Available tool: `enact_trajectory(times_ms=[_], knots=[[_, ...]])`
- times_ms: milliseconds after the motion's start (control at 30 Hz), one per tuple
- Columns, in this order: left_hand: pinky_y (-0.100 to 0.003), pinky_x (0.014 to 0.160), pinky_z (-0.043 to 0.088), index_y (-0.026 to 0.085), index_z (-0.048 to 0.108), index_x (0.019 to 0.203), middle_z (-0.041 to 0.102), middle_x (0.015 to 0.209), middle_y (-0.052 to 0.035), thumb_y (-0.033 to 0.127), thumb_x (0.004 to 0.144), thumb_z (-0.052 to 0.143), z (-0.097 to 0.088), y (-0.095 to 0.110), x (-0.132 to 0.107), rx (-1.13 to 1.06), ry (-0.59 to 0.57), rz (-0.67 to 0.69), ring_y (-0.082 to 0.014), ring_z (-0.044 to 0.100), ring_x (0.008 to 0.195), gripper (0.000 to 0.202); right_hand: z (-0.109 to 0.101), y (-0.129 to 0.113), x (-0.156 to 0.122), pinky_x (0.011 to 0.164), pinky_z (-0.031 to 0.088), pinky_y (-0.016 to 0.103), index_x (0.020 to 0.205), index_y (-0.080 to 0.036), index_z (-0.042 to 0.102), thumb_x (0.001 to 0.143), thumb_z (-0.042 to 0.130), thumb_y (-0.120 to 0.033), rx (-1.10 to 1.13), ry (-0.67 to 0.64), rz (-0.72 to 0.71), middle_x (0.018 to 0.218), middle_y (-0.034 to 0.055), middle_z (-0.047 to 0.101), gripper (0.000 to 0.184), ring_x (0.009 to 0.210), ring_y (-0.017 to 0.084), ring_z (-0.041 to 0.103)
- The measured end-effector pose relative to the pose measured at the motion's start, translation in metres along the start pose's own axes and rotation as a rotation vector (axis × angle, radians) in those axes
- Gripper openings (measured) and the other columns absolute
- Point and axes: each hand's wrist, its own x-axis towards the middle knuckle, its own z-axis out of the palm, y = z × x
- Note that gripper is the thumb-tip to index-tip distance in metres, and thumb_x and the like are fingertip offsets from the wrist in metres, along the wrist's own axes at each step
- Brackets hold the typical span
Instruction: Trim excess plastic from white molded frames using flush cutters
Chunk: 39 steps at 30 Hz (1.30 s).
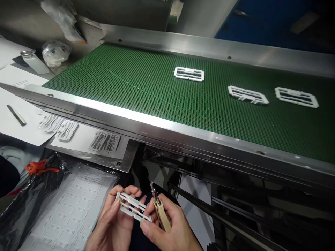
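Note:
Low in the head view, my left hand [115, 221] grips a white plastic frame part [133, 206] by its left end. My right hand [167, 226] touches the part's right end with the thumb and holds small cutting pliers [160, 209] with tan handles, jaws pointing up. Both hands are below the front rail of the conveyor. Three more white frame parts lie on the green belt [136, 83]: one in the middle [188, 74], two to the right [248, 94] [296, 97].
A steel rail [167, 127] edges the belt. Stacks of white parts [59, 126] [105, 142] rest on paper at left, beside a dark blade [16, 115]. Below them sits a tray of laid-out parts [70, 205] in black plastic, with orange-handled pliers [39, 168]. Bags [55, 52] lie behind.

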Motion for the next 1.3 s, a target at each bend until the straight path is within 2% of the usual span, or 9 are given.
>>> enact_trajectory(times_ms=[267,433,767,933,1067,1167,1300], knots=[[-0.043,0.088,0.054,0.022,0.067,0.084,0.073,0.089,-0.0072,0.028,0.073,0.069,0.001,0.003,-0.003,-0.05,0.009,-0.033,-0.0258,0.066,0.089,0.013,0.001,-0.001,0.0,0.054,0.035,0.023,0.075,-0.018,0.049,0.063,0.059,-0.022,0.016,0.003,0.011,0.061,-0.0053,0.046,0.016,0.055,0.009,0.039],[-0.044,0.092,0.052,0.023,0.067,0.084,0.074,0.089,-0.0067,0.028,0.071,0.071,0.0,0.004,-0.004,-0.035,0.015,-0.043,-0.0268,0.067,0.09,0.014,0.002,-0.002,0.0,0.052,0.034,0.021,0.074,-0.019,0.049,0.063,0.061,-0.021,0.032,0.014,0.014,0.06,-0.0062,0.045,0.017,0.054,0.008,0.037],[-0.04,0.089,0.055,0.022,0.067,0.085,0.074,0.089,-0.0063,0.026,0.073,0.07,-0.002,0.003,-0.003,-0.033,0.012,-0.05,-0.0256,0.067,0.091,0.013,0.007,-0.002,0.003,0.051,0.032,0.023,0.073,-0.018,0.049,0.061,0.058,-0.022,-0.011,0.066,0.014,0.06,-0.0054,0.043,0.016,0.054,0.009,0.036],[-0.042,0.088,0.056,0.022,0.069,0.086,0.075,0.089,-0.007,0.025,0.071,0.07,-0.007,0.002,0.001,-0.034,0.03,-0.074,-0.0278,0.068,0.092,0.015,0.008,0.005,0.005,0.052,0.033,0.022,0.072,-0.018,0.049,0.06,0.058,-0.02,-0.026,0.078,0.002,0.061,-0.005,0.045,0.015,0.054,0.009,0.038],[-0.04,0.078,0.059,0.02,0.07,0.084,0.075,0.088,-0.0115,0.022,0.077,0.062,-0.013,0.003,0.008,-0.105,0.014,-0.156,-0.0262,0.069,0.089,0.011,0.008,0.005,0.005,0.051,0.033,0.021,0.072,-0.019,0.049,0.061,0.059,-0.021,-0.008,0.073,0.006,0.062,-0.0049,0.047,0.015,0.054,0.008,0.039],[-0.043,0.083,0.058,0.017,0.07,0.084,0.075,0.091,-0.0142,0.02,0.083,0.054,-0.017,0.003,0.013,-0.145,0.062,-0.255,-0.0257,0.07,0.09,0.017,0.008,0.001,0.003,0.051,0.034,0.022,0.072,-0.019,0.049,0.062,0.058,-0.023,-0.004,0.064,0.001,0.061,-0.0047,0.047,0.014,0.053,0.009,0.039],[-0.039,0.093,0.052,0.014,0.07,0.088,0.074,0.096,-0.0148,0.02,0.086,0.052,-0.021,0.003,0.016,-0.185,0.052,-0.32,-0.025,0.068,0.097,0.019,0.006,-0.005,0.0,0.05,0.034,0.023,0.074,-0.019,0.052,0.064,0.058,-0.023,-0.082,0.049,-0.006,0.054,-0.0068,0.042,0.013,0.051,0.009,0.037]])
